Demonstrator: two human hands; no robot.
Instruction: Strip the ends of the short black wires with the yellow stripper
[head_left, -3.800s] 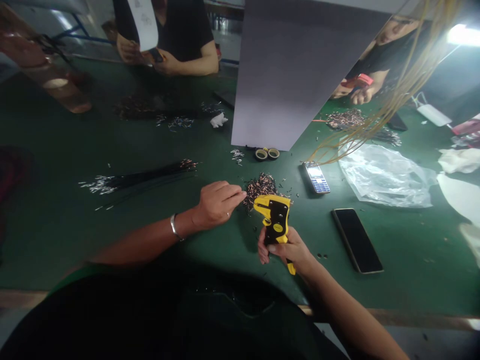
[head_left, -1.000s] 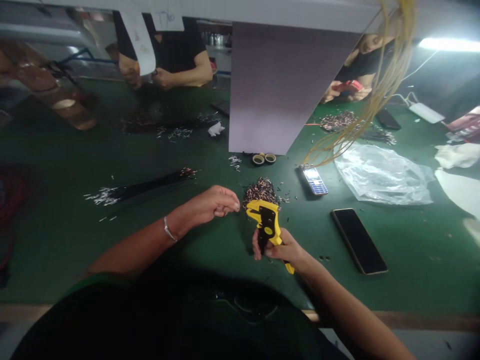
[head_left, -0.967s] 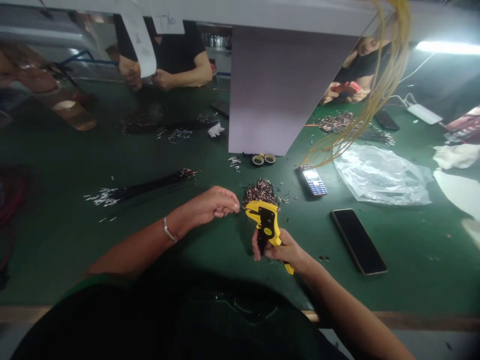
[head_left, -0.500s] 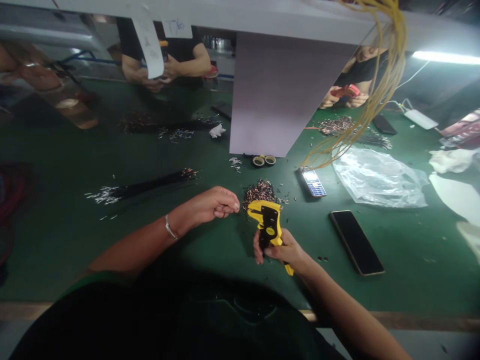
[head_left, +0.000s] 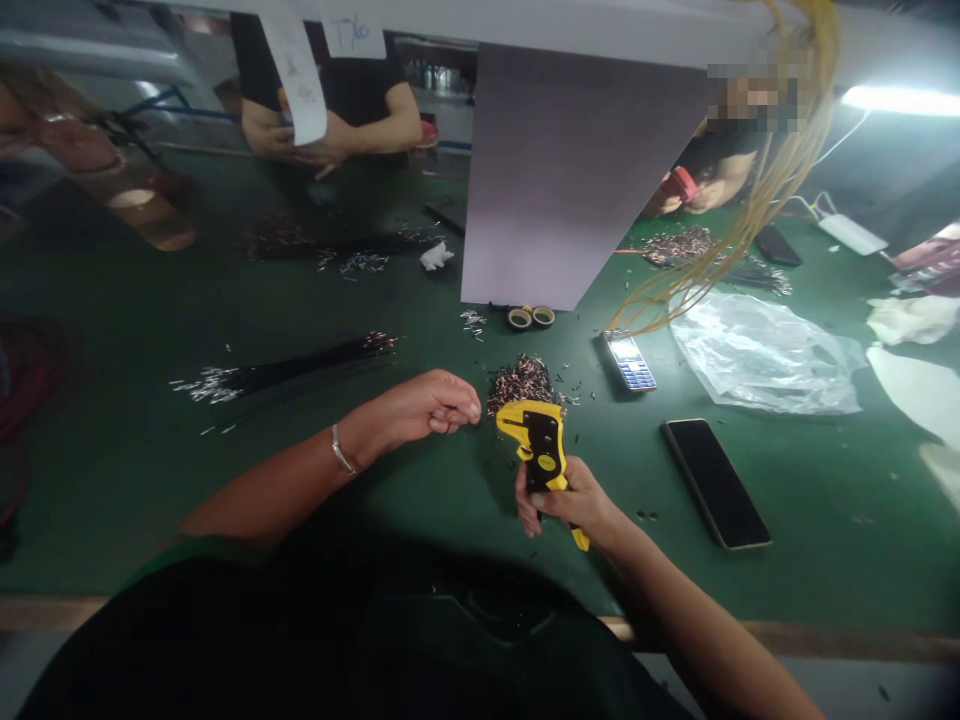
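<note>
My right hand [head_left: 571, 497] is wrapped round the handles of a yellow and black wire stripper [head_left: 541, 450], its jaws pointing up and to the left. Left of the jaws, my left hand [head_left: 435, 405] is closed in a pinch with fingertips together; whatever it holds is too small to make out. Just beyond the stripper lies a pile of short black wire pieces with copper ends [head_left: 525, 380]. A bundle of long black wires [head_left: 292, 370] rests on the green table to the left, silvery ends at its left and copper ends at its right.
A dark smartphone [head_left: 716, 485] and a keypad phone [head_left: 631, 362] lie on the right, near a clear plastic bag [head_left: 765, 350]. Two tape rolls [head_left: 530, 318] sit below a pale upright panel [head_left: 562, 180]. Yellow wires [head_left: 739, 220] hang down. Co-workers' hands [head_left: 697, 190] show across the table.
My hands and the wire stripper have hardly moved; the view has shifted slightly. Across the table, co-workers' hands have changed position a little.
</note>
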